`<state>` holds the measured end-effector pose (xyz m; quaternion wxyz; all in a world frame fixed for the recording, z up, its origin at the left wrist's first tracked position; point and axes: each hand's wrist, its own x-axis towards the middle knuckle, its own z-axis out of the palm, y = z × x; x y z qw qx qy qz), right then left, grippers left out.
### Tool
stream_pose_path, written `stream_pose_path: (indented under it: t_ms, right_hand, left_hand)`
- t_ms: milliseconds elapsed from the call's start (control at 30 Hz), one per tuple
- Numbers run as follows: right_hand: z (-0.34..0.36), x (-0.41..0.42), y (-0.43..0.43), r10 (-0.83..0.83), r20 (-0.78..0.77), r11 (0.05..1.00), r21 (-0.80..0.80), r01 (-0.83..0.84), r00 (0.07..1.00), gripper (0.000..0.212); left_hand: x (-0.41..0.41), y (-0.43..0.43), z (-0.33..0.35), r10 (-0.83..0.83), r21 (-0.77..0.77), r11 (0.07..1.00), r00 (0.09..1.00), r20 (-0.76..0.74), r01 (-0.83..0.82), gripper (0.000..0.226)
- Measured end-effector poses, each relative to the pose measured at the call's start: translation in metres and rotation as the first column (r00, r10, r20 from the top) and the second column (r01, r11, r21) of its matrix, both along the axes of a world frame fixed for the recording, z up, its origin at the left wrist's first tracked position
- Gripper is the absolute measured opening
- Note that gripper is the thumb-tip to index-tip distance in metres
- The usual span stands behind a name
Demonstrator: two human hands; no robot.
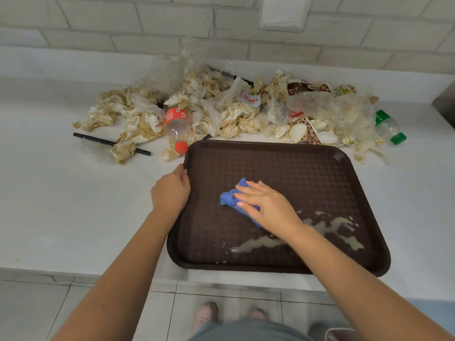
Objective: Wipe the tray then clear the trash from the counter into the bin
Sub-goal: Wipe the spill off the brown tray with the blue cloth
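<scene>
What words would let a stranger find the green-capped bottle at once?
On the white counter, a heap of trash lies behind the brown tray. At the heap's right end lies a clear plastic bottle. Its cap and label are green, whereas the other bottle, further left, has red ones.

Wall: we record a pale painted brick wall (172, 25), mortar joints visible.
Fitting: white square plastic cover plate (285, 12) set in that wall.
Floor: we note light grey floor tiles (98, 303).
Footwear: pink perforated clogs (205, 315) on them.
</scene>
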<state>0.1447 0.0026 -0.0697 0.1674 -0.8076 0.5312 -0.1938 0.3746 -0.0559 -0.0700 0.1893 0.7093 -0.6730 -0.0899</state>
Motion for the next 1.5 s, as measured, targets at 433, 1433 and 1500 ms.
stream_pose_path:
  t_ms: [433,1433,1500]
  right_hand:
    - [0.019,-0.139,0.052,-0.544,-0.031,0.833,0.1,0.544,0.839,0.032]
    - [0.013,0.036,0.053,-0.378,-0.304,0.874,0.195,0.446,0.874,0.053]
    - [0.014,0.05,0.048,-0.288,-0.274,0.919,0.191,0.345,0.918,0.059]
  left_hand:
    - [-0.005,0.003,-0.001,0.088,0.013,0.996,0.995,-0.05,-0.087,0.033]
    - [-0.005,0.005,0.0,0.082,-0.003,0.997,0.993,-0.082,-0.082,0.032]
    - [-0.005,0.005,0.0,0.084,-0.006,0.996,0.993,-0.085,-0.085,0.032]
